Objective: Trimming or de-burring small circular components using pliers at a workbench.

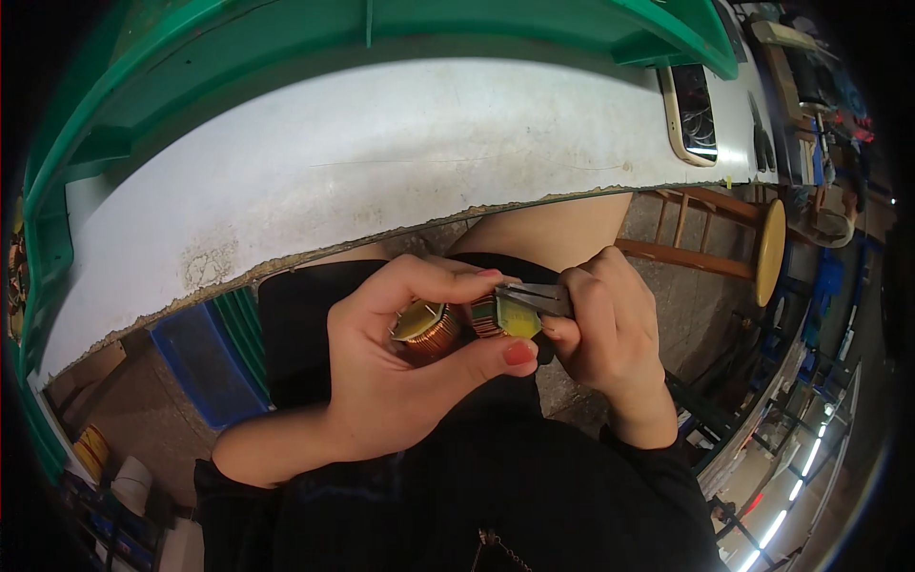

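Note:
My left hand [396, 362], fingers closed, grips two copper-wound coils over my lap. One coil [426, 327], with a yellowish top and short wire ends sticking out, lies deep in the palm. The other coil [486, 315] is pinched between thumb and fingertips, its yellow-green end plate [518, 320] turned to the right. My right hand [610, 324] is closed around a flat, tapering grey metal tool [543, 297]. The tool's tip lies at the upper edge of the end plate; its far end is hidden in my fist, so its exact kind does not show.
A white worktable [381, 133] with a chipped front edge stretches ahead, a green plastic tray [286, 43] along its back. A phone [690, 114] lies at the table's right. A wooden stool [768, 253] stands right; a blue crate [205, 367] sits below the table, left.

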`<state>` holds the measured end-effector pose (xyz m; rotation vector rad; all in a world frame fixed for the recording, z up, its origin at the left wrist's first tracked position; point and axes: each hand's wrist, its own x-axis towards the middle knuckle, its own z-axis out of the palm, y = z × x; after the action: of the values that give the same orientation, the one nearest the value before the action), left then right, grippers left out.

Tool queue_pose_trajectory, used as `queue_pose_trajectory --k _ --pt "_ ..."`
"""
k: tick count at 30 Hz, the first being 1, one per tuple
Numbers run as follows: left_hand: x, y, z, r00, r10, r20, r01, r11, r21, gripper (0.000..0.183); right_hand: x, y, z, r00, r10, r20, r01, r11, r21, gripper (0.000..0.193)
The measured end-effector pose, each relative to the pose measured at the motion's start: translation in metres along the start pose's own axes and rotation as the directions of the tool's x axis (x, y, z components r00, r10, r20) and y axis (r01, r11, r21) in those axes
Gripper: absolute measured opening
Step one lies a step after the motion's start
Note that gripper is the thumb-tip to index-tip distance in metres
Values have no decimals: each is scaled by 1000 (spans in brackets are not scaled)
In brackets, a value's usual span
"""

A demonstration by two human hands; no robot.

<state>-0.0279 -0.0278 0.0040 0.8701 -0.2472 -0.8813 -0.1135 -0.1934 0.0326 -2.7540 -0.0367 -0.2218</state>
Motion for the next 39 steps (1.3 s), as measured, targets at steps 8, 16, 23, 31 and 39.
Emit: queue_pose_trajectory --k 8,16,23,31,39 --pt "5 6 -1 992 -103 -79 99 994 -47 36 -1 -5 1 987 162 12 -161 966 200 20" --pt "6 6 -1 996 -84 -43 71 965 -252 36 -18 -2 -6 957 288 32 -273 859 433 24" --pt "4 1 -5 1000 -28 4 28 994 -104 39 -16 -5 -1 990 143 7 -139 948 285 27" --pt "5 2 -6 997 44 57 -41 998 -55 41 -8 -4 -1 999 35 -33 -25 965 260 29" --pt "5 -1 -5 993 79 82 -80 997 6 39 -9 2 1 996 -23 -84 42 971 233 31"
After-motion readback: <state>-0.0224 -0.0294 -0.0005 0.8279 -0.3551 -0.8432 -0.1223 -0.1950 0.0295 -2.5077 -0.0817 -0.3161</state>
